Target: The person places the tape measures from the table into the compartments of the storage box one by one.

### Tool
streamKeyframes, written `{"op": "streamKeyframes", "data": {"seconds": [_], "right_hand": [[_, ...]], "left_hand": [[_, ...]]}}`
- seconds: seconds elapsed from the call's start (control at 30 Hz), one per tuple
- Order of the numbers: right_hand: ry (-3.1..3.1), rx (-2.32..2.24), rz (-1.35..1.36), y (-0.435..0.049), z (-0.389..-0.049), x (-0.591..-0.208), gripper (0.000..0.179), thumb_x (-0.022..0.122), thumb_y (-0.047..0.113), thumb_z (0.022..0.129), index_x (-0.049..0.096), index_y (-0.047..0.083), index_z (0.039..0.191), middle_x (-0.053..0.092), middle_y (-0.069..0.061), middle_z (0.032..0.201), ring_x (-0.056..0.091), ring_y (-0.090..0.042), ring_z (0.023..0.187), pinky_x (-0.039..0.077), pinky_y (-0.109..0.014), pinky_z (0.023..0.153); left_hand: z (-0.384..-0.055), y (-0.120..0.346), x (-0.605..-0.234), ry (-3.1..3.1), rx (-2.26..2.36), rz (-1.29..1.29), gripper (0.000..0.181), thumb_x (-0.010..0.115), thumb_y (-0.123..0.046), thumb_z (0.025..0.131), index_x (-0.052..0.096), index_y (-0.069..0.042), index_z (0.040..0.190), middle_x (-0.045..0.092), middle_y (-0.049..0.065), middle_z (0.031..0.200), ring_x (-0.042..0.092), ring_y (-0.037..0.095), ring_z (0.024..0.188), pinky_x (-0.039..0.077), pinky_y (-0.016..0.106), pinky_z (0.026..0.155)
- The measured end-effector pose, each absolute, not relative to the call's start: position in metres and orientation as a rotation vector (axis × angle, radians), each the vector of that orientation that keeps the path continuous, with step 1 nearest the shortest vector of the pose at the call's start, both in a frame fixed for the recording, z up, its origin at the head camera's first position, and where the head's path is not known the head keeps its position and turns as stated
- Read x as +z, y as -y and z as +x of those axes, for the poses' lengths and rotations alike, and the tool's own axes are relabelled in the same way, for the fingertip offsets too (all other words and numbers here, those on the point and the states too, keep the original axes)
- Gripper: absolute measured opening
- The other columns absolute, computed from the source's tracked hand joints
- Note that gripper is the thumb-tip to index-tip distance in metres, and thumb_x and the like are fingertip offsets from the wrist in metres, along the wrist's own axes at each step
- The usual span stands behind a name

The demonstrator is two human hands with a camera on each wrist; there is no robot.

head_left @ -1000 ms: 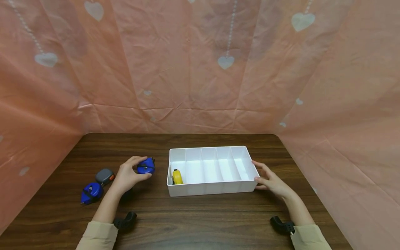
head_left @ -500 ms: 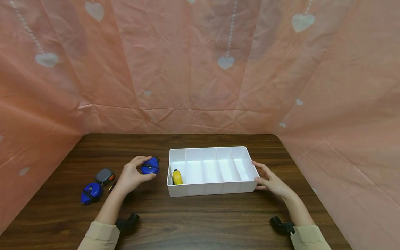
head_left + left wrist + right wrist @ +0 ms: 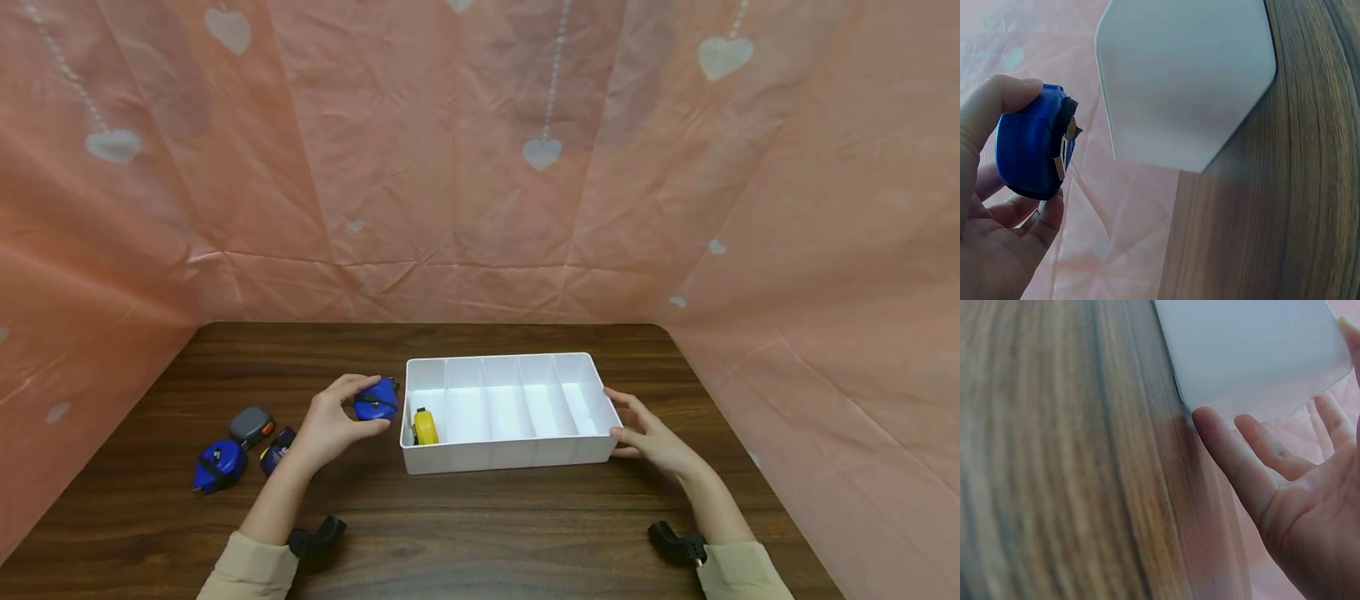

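My left hand pinches a blue tape measure with a black strap between thumb and fingers, just left of the white divided box. In the left wrist view, the tape measure is apart from the box's end wall. A yellow tape measure stands in the leftmost compartment; the other compartments hold nothing. My right hand rests its fingers on the box's right end. Those fingers look mostly straight against the wall in the right wrist view.
On the left of the wooden table lie another blue tape measure, a grey one with an orange button, and a dark blue and yellow one, partly behind the left forearm. A pink curtain surrounds the table.
My left hand has moved right toward the box with the blue tape measure, uncovering the dark blue and yellow one. The right hand and the box stay in place.
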State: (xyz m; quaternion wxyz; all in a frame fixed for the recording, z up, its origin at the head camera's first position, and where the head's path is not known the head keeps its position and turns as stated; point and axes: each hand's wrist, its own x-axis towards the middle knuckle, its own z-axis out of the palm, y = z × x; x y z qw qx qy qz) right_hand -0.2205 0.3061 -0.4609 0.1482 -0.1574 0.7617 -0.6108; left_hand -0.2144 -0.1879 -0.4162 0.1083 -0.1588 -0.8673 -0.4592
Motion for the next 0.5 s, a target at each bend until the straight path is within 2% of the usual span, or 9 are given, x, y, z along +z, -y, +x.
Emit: {"op": "streamKeyframes", "data": {"seconds": [0.23, 0.37, 0.5], "right_hand": [[-2.187, -1.767, -0.457, -0.307, -0.220, -0.461, 0.066, 0.054, 0.013, 0.099, 0.014, 0.004, 0.151, 0.023, -0.037, 0.141, 0.049, -0.036, 0.114, 0.051, -0.047, 0.083], [-2.191, -1.767, -0.456, -0.307, -0.220, -0.460, 0.065, 0.054, 0.013, 0.099, 0.015, 0.005, 0.151, 0.023, -0.037, 0.140, 0.050, -0.033, 0.114, 0.051, -0.046, 0.083], [-2.191, -1.763, -0.444, -0.307, -0.220, -0.459, 0.065, 0.054, 0.013, 0.099, 0.015, 0.005, 0.151, 0.023, -0.037, 0.141, 0.049, -0.037, 0.115, 0.051, -0.047, 0.084]], "left_hand": [[-0.215, 0.177, -0.416, 2.525, -1.359, -0.512, 0.062, 0.089, -0.017, 0.067, 0.064, -0.003, 0.122, 0.059, 0.006, 0.118, 0.058, 0.021, 0.100, 0.050, 0.028, 0.081], [-0.216, 0.170, -0.414, 2.503, -1.367, -0.538, 0.061, 0.089, -0.013, 0.066, 0.065, -0.003, 0.121, 0.060, 0.005, 0.117, 0.058, 0.021, 0.099, 0.050, 0.028, 0.080], [-0.217, 0.164, -0.413, 2.488, -1.392, -0.563, 0.061, 0.089, -0.013, 0.066, 0.065, -0.003, 0.121, 0.060, 0.005, 0.117, 0.058, 0.021, 0.098, 0.050, 0.028, 0.079]]}}
